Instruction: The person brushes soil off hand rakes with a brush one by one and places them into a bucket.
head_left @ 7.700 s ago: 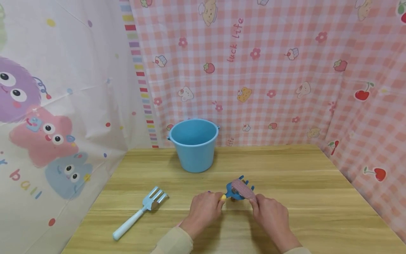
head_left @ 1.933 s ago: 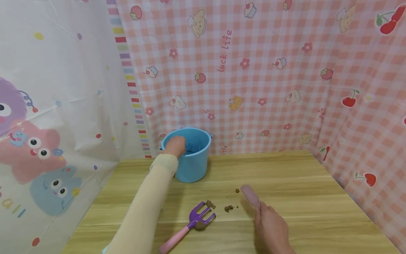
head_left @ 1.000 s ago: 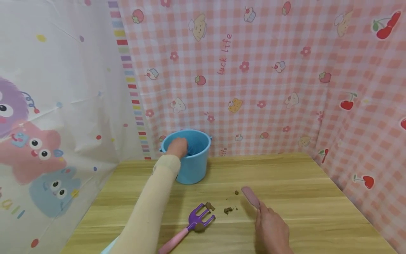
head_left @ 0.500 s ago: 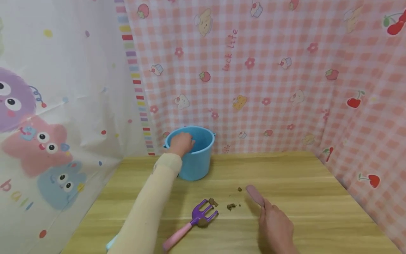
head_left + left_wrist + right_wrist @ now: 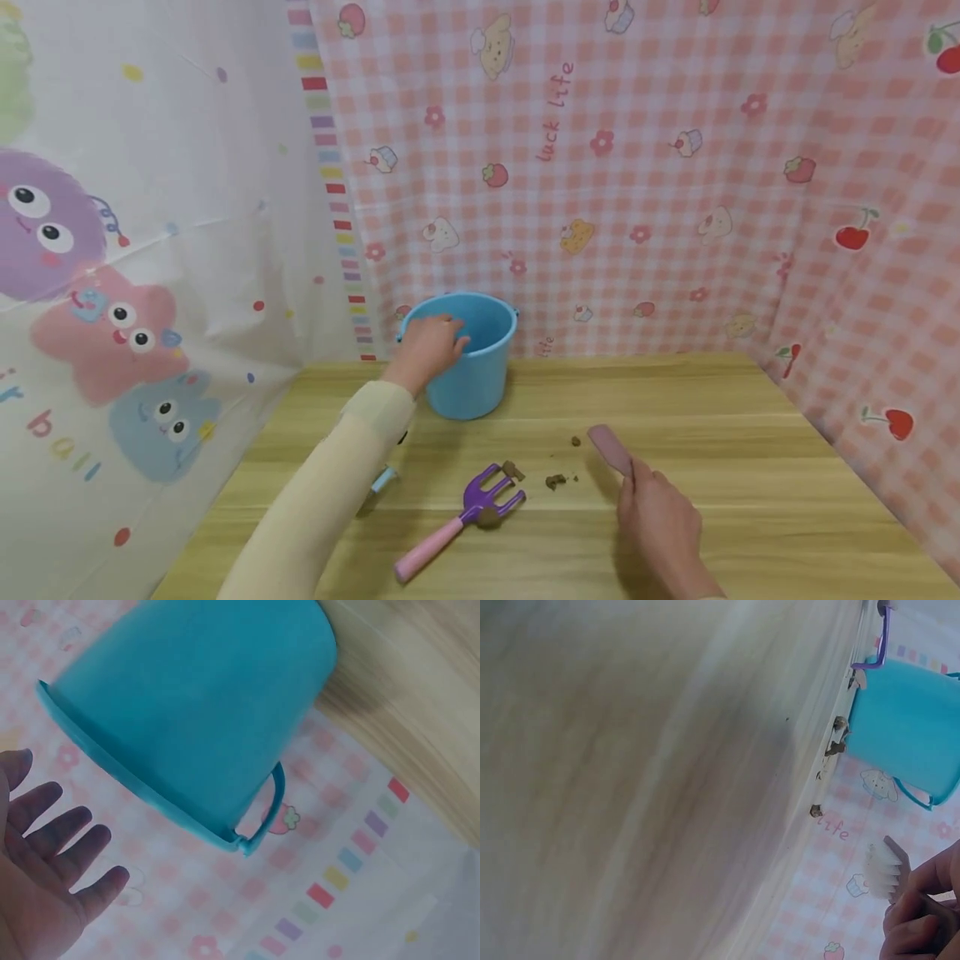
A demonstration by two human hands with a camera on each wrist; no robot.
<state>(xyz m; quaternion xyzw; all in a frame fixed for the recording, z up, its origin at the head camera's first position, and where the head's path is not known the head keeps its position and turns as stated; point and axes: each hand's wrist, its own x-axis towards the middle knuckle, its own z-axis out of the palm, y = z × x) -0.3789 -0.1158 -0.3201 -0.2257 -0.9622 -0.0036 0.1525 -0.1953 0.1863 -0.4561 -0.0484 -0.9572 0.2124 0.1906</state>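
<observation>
My left hand (image 5: 429, 348) is over the left part of the light blue bucket's (image 5: 467, 392) mouth, with nothing in it. In the left wrist view its fingers (image 5: 64, 829) are spread apart beside the bucket's rim. My right hand (image 5: 660, 512) grips a small pink brush (image 5: 610, 448) above the table; white bristles (image 5: 883, 871) show in the right wrist view. A purple garden hand fork (image 5: 480, 497) with a pink handle lies on the table between the hands. Brown clumps (image 5: 555, 482) lie at its tines and to their right.
The left sleeve partly hides a light blue fork (image 5: 384, 479) on the wooden table (image 5: 675, 400). Behind the bucket hangs a pink checked cloth (image 5: 660, 192), and a white printed cloth (image 5: 232, 183) hangs on the left.
My left hand has risen from inside the bucket and its fingers have spread. Earlier it held a blue fork with a yellow handle under the brush. My right hand keeps hold of the brush.
</observation>
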